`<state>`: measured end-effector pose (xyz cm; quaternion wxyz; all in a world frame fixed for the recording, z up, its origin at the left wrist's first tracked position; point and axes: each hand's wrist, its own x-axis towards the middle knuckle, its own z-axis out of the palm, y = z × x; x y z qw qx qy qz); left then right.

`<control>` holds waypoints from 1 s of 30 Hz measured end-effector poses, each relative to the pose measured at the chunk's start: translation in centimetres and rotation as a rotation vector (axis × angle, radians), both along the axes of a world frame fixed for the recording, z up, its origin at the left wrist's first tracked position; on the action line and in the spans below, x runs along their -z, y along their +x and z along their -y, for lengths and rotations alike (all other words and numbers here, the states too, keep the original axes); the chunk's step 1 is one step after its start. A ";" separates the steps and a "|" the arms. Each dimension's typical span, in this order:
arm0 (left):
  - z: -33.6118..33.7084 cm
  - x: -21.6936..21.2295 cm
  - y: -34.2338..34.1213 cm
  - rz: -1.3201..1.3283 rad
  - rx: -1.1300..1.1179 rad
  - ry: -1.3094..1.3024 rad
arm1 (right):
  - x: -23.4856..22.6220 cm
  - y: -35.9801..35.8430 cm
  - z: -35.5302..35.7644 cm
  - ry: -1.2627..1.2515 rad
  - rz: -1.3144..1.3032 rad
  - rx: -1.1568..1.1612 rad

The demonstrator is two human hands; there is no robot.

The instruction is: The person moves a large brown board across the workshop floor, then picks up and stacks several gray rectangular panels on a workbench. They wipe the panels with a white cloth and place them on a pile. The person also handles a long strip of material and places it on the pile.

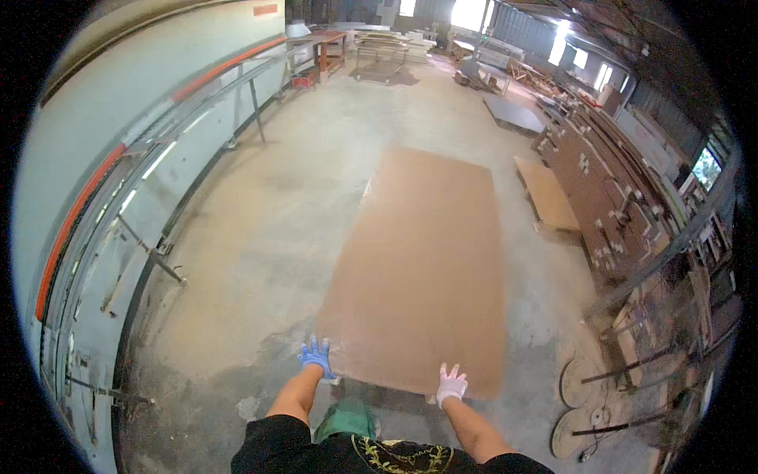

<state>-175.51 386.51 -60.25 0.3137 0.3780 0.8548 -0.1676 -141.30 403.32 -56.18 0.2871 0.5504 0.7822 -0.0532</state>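
A large flat brown board (422,268) stretches away in front of me, its near edge close to my body. On its near left corner rests my left hand (317,359) in a blue glove, fingers spread. My right hand (452,384), in a whitish glove, lies at the near edge towards the right corner with its fingers stretched out over the top. Both palms are turned down, and whether the thumbs reach under the edge is hidden. Below the near edge is a dark gap. A green thing (347,420), partly hidden, shows just before my body.
A long pale machine (205,95) with red strips and metal rails lines the left side. Stacked brown panels (604,182) stand on the right, beside a low tan board (548,193) and round discs (570,433). A grey sheet (513,114) and lumber piles (387,46) lie farther back.
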 end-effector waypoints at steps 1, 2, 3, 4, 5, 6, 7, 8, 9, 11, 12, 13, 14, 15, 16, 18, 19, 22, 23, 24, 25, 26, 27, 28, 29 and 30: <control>-2.8 0.9 -1.5 0.003 0.001 0.006 | 0.3 -1.6 -3.4 -0.001 -0.008 0.009; -6.7 0.2 -3.2 0.015 0.008 0.019 | 0.4 -3.8 -6.9 -0.002 -0.022 0.016; -11.0 -0.7 -5.1 0.030 0.016 0.033 | 0.3 -5.3 -10.3 0.040 -0.035 0.022; -13.6 -0.8 -6.4 0.046 0.022 0.021 | -0.1 -6.9 -12.8 0.024 -0.015 0.011; -16.8 -0.1 -8.5 0.045 0.007 0.014 | -1.0 -9.9 -16.7 0.022 -0.016 -0.008; -19.6 -0.8 -10.3 0.015 -0.008 0.026 | -2.1 -12.1 -19.8 0.039 -0.047 -0.026; -23.0 -0.4 -12.0 0.015 0.004 0.025 | -0.5 -12.1 -22.1 0.091 -0.124 -0.052; -26.7 -0.9 -14.0 0.011 0.014 0.013 | -0.3 -14.1 -25.3 0.073 -0.106 -0.029; -30.2 -1.6 -15.9 0.006 0.020 -0.001 | -0.2 -16.2 -28.7 0.054 -0.089 -0.010; -37.3 -2.4 -18.5 0.014 0.018 -0.018 | 0.8 -19.3 -35.6 0.032 -0.067 0.056; -41.6 -2.6 -20.2 0.014 0.014 -0.014 | -0.6 -21.3 -39.2 0.019 -0.065 0.067; -45.8 -2.9 -22.0 0.012 0.007 -0.017 | 0.6 -22.7 -43.7 0.019 -0.053 0.088; -49.0 -2.4 -23.6 0.024 -0.006 -0.002 | 1.9 -24.0 -47.1 -0.018 -0.024 0.110; -52.4 -2.1 -25.5 0.035 -0.019 0.015 | 3.2 -25.5 -51.1 -0.017 0.001 0.053; -56.3 -1.5 -28.4 0.032 -0.043 0.036 | 2.7 -29.0 -55.5 -0.013 0.013 -0.014; -62.6 -1.2 -32.5 0.019 -0.046 0.052 | 1.8 -33.3 -61.9 -0.044 0.046 -0.087; -66.2 -1.0 -34.8 0.010 -0.048 0.070 | 1.5 -36.1 -65.9 -0.057 0.045 -0.112; -76.8 -0.3 -39.7 0.008 -0.090 0.034 | -1.4 -42.2 -77.2 -0.092 0.077 -0.155; -81.4 0.0 -41.7 -0.018 -0.113 0.018 | -1.2 -43.9 -81.2 -0.084 0.067 -0.144; -85.6 0.2 -43.2 -0.025 -0.113 0.016 | -0.6 -45.1 -85.2 -0.078 0.058 -0.133; -88.8 0.6 -44.5 -0.036 -0.117 0.010 | 2.0 -45.9 -88.5 -0.066 0.048 -0.079; -92.7 0.8 -46.1 -0.041 -0.126 0.014 | 3.7 -47.5 -92.9 -0.030 0.034 -0.082; -95.9 0.5 -47.5 -0.028 -0.105 -0.014 | 5.3 -48.3 -96.3 -0.025 0.045 -0.075; -99.0 0.4 -49.2 -0.019 -0.118 -0.012 | 3.9 -50.4 -98.5 -0.029 0.049 -0.078; -102.1 0.2 -50.9 -0.009 -0.127 -0.009 | 2.0 -52.6 -101.8 -0.092 0.039 -0.098; -105.5 -0.1 -52.4 -0.006 -0.116 0.007 | 0.3 -54.6 -105.1 -0.061 0.038 -0.103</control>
